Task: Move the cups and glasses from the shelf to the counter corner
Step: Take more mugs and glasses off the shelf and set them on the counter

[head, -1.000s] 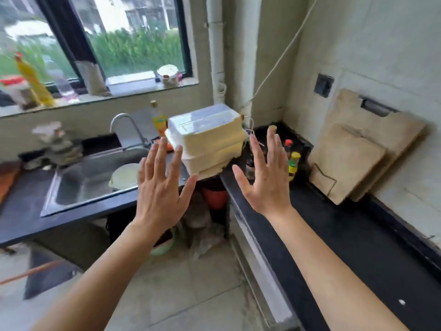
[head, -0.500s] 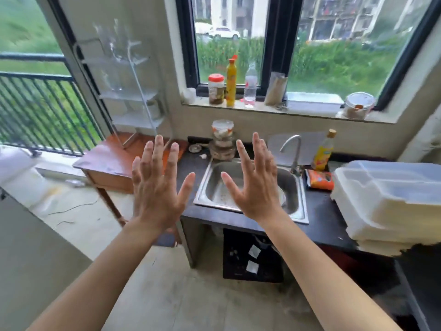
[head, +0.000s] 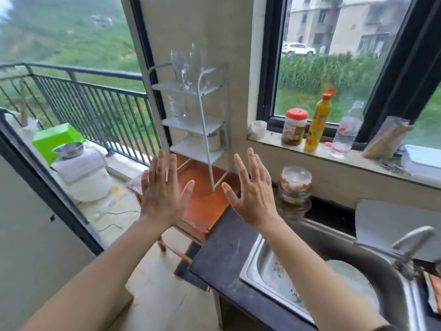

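Note:
A white three-tier wire shelf (head: 205, 125) stands on a small orange wooden table (head: 202, 197) against the wall. Clear stemmed glasses (head: 185, 68) stand on its top tier, a clear tumbler (head: 177, 106) on the middle tier and a white cup (head: 213, 140) on the lowest. My left hand (head: 163, 189) and my right hand (head: 250, 189) are raised in front of the shelf, palms forward, fingers spread, holding nothing and touching nothing.
A dark counter (head: 226, 249) with a steel sink (head: 322, 278) and tap (head: 415, 240) lies at the lower right. Stacked jars (head: 296, 187) stand behind the sink. Jar, yellow bottle (head: 316, 123) and water bottle line the windowsill (head: 358, 158). A balcony railing (head: 83, 101) and white cooker (head: 81, 175) are left.
The view has swung left from the counter corner past the sink to the shelf, which is now closer and centred. Both hands stay raised, spread and empty.

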{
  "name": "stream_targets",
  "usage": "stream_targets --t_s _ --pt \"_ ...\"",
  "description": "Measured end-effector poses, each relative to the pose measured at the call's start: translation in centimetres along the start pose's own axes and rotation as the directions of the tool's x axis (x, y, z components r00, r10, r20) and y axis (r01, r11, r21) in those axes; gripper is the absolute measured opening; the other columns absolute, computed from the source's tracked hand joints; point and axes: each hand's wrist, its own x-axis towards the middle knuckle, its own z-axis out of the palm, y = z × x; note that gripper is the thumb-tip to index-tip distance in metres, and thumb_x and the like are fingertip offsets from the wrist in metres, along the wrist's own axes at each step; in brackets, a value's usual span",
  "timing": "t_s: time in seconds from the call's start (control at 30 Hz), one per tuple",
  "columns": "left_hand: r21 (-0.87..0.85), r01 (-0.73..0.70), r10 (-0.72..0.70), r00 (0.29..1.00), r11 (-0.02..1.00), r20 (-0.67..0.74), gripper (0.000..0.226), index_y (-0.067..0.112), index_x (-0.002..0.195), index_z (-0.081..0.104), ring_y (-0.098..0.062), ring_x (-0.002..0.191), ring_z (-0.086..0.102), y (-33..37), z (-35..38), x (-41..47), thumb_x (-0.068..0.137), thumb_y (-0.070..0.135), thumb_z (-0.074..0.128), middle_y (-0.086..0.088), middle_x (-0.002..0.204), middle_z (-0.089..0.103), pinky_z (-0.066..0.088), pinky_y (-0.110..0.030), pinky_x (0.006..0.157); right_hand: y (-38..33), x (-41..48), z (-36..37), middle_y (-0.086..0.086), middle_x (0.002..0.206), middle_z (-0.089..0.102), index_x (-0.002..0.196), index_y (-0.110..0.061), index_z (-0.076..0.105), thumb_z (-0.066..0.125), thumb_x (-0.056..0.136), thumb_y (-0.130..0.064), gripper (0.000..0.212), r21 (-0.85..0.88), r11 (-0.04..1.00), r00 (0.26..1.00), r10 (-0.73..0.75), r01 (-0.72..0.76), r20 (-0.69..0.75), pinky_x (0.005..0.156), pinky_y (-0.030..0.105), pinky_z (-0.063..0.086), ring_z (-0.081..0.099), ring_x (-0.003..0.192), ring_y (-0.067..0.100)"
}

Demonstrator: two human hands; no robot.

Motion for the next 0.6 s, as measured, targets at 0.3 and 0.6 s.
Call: stream_targets --t_s 0.3,0.6 --pt "-0.022 0.082 -0.083 0.995 0.996 -0.057 0.082 0.013 0.158 0.013 -0.030 0.152 0.009 -9.0 3.9 10.8 0.094 0.061 0.029 -0.011 0.167 0.008 0.016 -0.056 0.117 -1.2 11.1 8.1 0.017 0.168 0.018 0.160 -0.021 0.022 0.046 0.098 -0.057 0.076 0.026 0.999 0.999 -0.022 0.021 0.042 0.119 0.048 0.030 0.022 0.154 0.034" --pt "-0.205 -0.076 0.082 0.996 0.976 0.020 0.080 0.011 0.158 0.007 -0.027 0.153 -0.001 -17.3 11.8 24.3 0.099 0.053 0.039 -0.013 0.167 -0.001 0.007 -0.048 0.123 -2.9 20.8 16.7 0.022 0.161 0.032 0.156 -0.013 0.033 0.056 0.096 -0.047 0.072 -0.078 0.991 0.993 0.099 -0.105 -0.070 0.112 0.052 0.042 0.038 0.144 0.040"
